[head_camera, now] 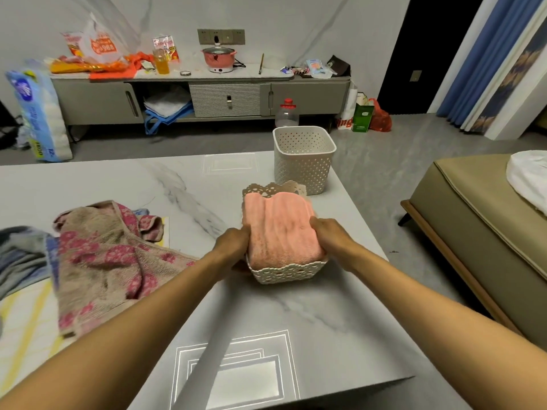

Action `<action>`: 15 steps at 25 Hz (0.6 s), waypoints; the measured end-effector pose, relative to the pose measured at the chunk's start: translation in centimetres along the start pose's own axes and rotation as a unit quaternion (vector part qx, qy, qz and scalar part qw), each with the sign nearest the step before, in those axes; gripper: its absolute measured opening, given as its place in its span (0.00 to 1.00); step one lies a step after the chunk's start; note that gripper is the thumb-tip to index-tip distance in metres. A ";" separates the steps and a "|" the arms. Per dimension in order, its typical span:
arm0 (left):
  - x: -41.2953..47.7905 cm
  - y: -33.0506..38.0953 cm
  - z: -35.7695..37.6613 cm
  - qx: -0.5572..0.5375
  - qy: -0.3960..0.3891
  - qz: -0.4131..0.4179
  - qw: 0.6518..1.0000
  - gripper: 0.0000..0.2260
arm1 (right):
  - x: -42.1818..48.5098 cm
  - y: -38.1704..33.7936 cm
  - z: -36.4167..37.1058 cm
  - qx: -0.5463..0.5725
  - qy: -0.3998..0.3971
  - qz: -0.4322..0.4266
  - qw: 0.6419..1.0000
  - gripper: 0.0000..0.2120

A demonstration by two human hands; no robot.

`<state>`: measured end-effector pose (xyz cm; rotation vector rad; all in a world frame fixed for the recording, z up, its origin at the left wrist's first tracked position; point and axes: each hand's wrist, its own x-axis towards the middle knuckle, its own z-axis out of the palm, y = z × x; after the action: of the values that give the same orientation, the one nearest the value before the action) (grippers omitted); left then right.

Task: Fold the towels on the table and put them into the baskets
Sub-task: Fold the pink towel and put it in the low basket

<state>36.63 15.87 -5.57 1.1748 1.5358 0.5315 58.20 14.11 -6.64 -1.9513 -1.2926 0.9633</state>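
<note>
A folded pink towel fills a low white lace-edged basket near the middle of the marble table. My left hand grips the towel's left side, fingers tucked between towel and basket wall. My right hand holds the towel's right side the same way. A tall white perforated basket stands behind it with nothing visible inside. A crumpled brown and pink floral towel lies on the table to the left. Beside it, a grey-blue towel and a yellow-striped towel lie at the left edge.
A sofa stands close to the table's right side. Behind the table, a grey cabinet carries a pink cooker, bags and bottles. A paper-roll pack leans at the far left. The table's front half holds only light reflections.
</note>
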 end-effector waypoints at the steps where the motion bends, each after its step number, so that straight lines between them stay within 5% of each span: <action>1: -0.3 -0.5 -1.6 0.003 0.017 -0.009 1.000 0.21 | 0.0 -1.2 1.7 0.005 -0.014 -0.003 1.000 0.25; 6: 1.7 -2.6 -8.7 0.060 0.139 -0.006 0.988 0.17 | 0.6 -7.0 7.1 -0.102 -0.075 -0.060 0.990 0.24; 9: 4.0 -2.7 -10.3 0.102 0.187 0.013 0.977 0.19 | 4.1 -10.1 4.6 -0.277 0.142 -0.227 0.923 0.13; 11: 5.5 -2.2 -10.3 0.099 0.179 0.008 0.979 0.19 | 7.9 -11.8 2.0 -0.346 0.237 -0.252 0.872 0.19; 15: 6.2 -2.2 -10.2 0.130 0.183 0.029 0.974 0.20 | 11.9 -13.1 -1.3 -0.509 0.110 -0.171 0.836 0.16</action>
<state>26.80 22.92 -7.02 1.3788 1.9352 0.6251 55.82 29.62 1.65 -2.2884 -2.1611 -0.2417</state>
